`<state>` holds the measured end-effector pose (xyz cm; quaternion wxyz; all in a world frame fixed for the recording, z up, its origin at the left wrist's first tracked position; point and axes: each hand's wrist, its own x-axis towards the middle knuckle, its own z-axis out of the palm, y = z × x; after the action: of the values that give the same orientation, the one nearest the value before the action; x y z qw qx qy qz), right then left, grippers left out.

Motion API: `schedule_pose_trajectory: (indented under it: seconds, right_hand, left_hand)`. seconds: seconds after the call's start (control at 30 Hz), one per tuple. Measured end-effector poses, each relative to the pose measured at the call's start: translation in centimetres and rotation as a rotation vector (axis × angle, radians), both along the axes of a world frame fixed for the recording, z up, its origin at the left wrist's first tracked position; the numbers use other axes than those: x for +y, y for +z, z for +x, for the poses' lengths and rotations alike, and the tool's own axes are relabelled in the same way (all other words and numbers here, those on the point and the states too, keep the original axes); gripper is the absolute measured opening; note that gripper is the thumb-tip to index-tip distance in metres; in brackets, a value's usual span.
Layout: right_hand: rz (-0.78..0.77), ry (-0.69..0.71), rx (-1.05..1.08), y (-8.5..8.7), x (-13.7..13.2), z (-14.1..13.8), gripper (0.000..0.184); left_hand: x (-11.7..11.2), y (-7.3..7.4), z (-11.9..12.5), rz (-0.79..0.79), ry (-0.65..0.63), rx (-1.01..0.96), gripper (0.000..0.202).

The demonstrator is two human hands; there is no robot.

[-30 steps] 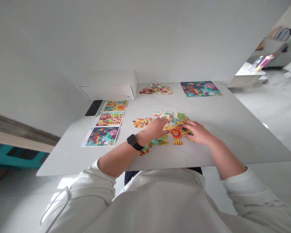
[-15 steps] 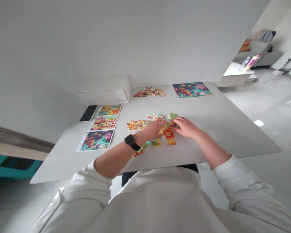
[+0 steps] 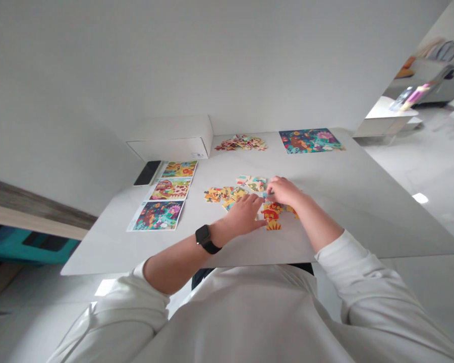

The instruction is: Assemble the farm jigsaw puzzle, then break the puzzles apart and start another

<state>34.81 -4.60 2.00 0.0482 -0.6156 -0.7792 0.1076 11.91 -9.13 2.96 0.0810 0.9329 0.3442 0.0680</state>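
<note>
My left hand (image 3: 245,214), with a black watch on its wrist, lies over the puzzle pieces with its fingers spread and its thumb pointing at the lion pieces (image 3: 271,216). Just beyond it, my right hand (image 3: 284,190) has its fingers pinched on a puzzle piece (image 3: 265,194) that is mostly hidden. Loose yellow puzzle pieces (image 3: 215,195) lie left of the hands. Pale pieces (image 3: 250,181) are behind them. Some pieces under my left hand cannot be made out.
Three printed pictures (image 3: 170,189) lie in a column at the left, next to a phone (image 3: 147,173). A white box (image 3: 170,143) stands at the back wall, beside a heap of pieces (image 3: 242,142). A dark, colourful puzzle picture (image 3: 310,140) lies at the back right of the table (image 3: 355,201).
My left hand has moved nearer to me and spread over the pieces. My right hand has left the lion pieces for the top edge, and the green piece there is no longer visible.
</note>
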Motion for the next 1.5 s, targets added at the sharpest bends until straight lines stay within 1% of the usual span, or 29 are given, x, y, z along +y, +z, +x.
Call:
schedule_pose_trajectory:
  seconds: [0.07, 0.1, 0.13, 0.2, 0.33, 0.47, 0.57, 0.63, 0.67, 0.77, 0.83, 0.97, 1.1, 1.17, 1.23, 1.3, 1.4, 1.5]
  right_hand:
    - [0.011, 0.001, 0.025, -0.1, -0.2, 0.2, 0.023]
    - [0.017, -0.001, 0.036, -0.1, -0.4, 0.3, 0.026]
    - [0.021, 0.0, 0.046, -0.1, -0.5, 0.4, 0.029]
    - [0.022, 0.014, 0.059, -0.2, -0.8, 0.5, 0.029]
    - [0.027, 0.045, 0.071, -0.3, -1.2, 0.6, 0.023]
    - [0.018, 0.042, 0.124, -0.3, -1.4, 0.3, 0.023]
    - [-0.011, 0.035, 0.185, -0.4, -1.4, 0.2, 0.027]
    - [-0.033, 0.029, 0.228, -0.4, -1.3, 0.3, 0.032]
    - [-0.046, 0.026, 0.252, -0.2, -1.3, 0.5, 0.032]
    - [-0.115, 0.005, 0.378, 0.4, -1.1, 0.9, 0.019]
    - [-0.181, -0.028, 0.519, 0.9, -1.1, 1.2, 0.014]
    - [-0.299, -0.084, 0.788, 1.1, -1.1, 1.4, 0.015]
    - [-0.427, -0.176, 0.918, 0.3, -0.7, 1.1, 0.019]
    - [-0.39, -0.22, 0.925, -0.1, -0.5, 0.9, 0.019]
    - [-0.289, -0.245, 0.876, -0.5, -0.4, 0.8, 0.017]
    - [-0.238, -0.228, 0.825, -0.8, -0.4, 0.7, 0.015]
    - [-0.222, -0.17, 0.768, -0.9, -0.4, 0.7, 0.013]
    - [-0.054, -0.197, 0.626, -0.9, -0.3, 0.6, 0.013]
  left_hand:
    - [-1.3, -0.7, 1.2, -0.023, 0.006, 0.033, 0.076]
    - [-1.6, -1.0, 1.7, -0.028, 0.013, 0.04, 0.078]
    - [-1.8, -1.2, 2.0, -0.03, 0.016, 0.042, 0.078]
    - [-1.9, -1.5, 2.1, -0.028, 0.014, 0.038, 0.07]
    - [-1.6, -1.4, 1.2, -0.033, 0.001, 0.05, 0.05]
    - [-1.9, -1.1, 0.1, -0.019, -0.005, 0.042, 0.031]
    - [-2.4, -1.1, -0.3, 0.017, -0.009, 0.011, 0.034]
    - [-2.8, -1.3, -0.3, 0.025, -0.044, -0.026, 0.037]
    - [-2.9, -1.4, -0.2, 0.024, -0.075, -0.038, 0.038]
    - [-3.2, -1.7, 0.3, 0.011, -0.16, -0.034, 0.038]
    - [-3.4, -1.8, 0.6, 0.013, -0.173, -0.014, 0.037]
    - [-3.7, -1.6, 0.7, 0.048, -0.162, -0.001, 0.037]
    - [-3.8, -1.6, 0.4, 0.07, -0.108, -0.02, 0.04]
    - [-3.7, -1.7, 0.3, 0.065, -0.09, -0.02, 0.04]
    - [-3.6, -1.7, 0.3, 0.053, -0.086, -0.01, 0.038]
    - [-3.5, -1.8, 0.4, 0.043, -0.081, -0.003, 0.038]
    - [-3.3, -1.9, 0.3, 0.046, -0.06, -0.021, 0.04]
    - [-3.2, -2.2, 0.1, 0.02, -0.086, -0.029, 0.036]
